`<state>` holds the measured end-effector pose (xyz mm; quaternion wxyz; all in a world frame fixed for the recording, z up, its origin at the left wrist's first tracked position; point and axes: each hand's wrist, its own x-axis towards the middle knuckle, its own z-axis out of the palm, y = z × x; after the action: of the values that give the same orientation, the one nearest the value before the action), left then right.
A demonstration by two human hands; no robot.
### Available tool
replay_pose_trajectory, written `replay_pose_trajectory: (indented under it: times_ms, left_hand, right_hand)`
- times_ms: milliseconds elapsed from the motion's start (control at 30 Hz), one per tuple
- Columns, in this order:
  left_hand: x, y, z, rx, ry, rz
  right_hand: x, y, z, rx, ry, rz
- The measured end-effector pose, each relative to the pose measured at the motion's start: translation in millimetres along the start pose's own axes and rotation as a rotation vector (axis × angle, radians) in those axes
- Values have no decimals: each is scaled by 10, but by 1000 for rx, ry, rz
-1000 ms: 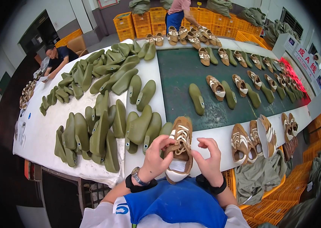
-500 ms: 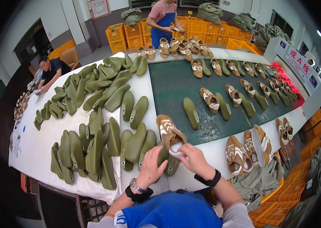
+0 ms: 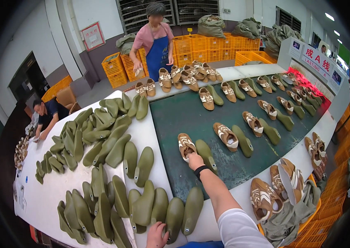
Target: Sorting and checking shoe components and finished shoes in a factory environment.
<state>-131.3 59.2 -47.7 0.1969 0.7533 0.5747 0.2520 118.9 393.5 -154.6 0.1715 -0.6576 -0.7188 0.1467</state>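
Note:
My right hand point(image 3: 195, 161) reaches out over the dark green belt point(image 3: 164, 124), its fingers closed on the heel end of a brown sneaker point(image 3: 186, 144) with white stripes. The sneaker lies toe away on the belt, beside a green shoe last point(image 3: 204, 152). Near the lower edge my left hand point(image 3: 157, 236) has its thumb and fingers apart, against the near ends of the green shoe lasts on the white table; one last point(image 3: 175, 217) is right next to it. Pairs of one sneaker and one last stand in rows farther along the belt.
A big heap of lasts point(image 3: 100, 128) covers part of the white table point(image 3: 30, 194). Sneakers point(image 3: 262, 198) and grey-green cloth point(image 3: 286, 223) are at the right. Across the belt a person in a blue apron point(image 3: 157, 53) stands by piled sneakers point(image 3: 189, 77); another person point(image 3: 50, 115) sits far left.
My right hand has carried the sneaker forward onto the belt, beside the last. My left hand has let go of it and moved down to the lasts. The view has shifted.

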Motion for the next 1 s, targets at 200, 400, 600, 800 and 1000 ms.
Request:
replay_pose_trajectory:
  times_ms: [200, 400, 600, 800, 1000]
  left_hand:
    - [90, 33, -39, 70, 7, -37]
    - [131, 46, -11, 98, 10, -11]
    - [103, 66, -27, 237, -76, 9]
    - [-22, -17, 40, 211, -36, 20]
    - [-133, -44, 56, 253, -70, -67]
  right_hand:
    - [-81, 61, -459, -215, 244, 100]
    - [-346, 597, -319, 5, -57, 328]
    - [-346, 567, -300, -47, -147, 198]
    - [-747, 164, -482, -185, 226, 40]
    - [-2098, -590, -263, 92, -107, -314]
